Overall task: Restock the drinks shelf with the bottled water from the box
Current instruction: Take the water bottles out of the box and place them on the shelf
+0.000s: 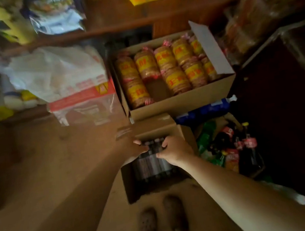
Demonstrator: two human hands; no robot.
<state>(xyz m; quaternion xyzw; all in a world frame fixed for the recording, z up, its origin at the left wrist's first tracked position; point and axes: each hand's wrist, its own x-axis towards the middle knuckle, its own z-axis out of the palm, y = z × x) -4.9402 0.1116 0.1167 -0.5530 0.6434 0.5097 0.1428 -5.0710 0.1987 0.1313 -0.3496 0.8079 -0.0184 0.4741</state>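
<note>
Head view: left hand [133,150] and right hand [174,149] seemingly grip bottles [152,162] inside the box [185,132].

So the box [186,133] is plain brown cardboard, sitting open on the floor with its flaps folded out, right in front of a bigger carton. Inside is a pack of bottles [152,164], lying with the caps pointing away. They look dark and blurry in this light, packed tight side by side, filling the upper part of the box.
</note>
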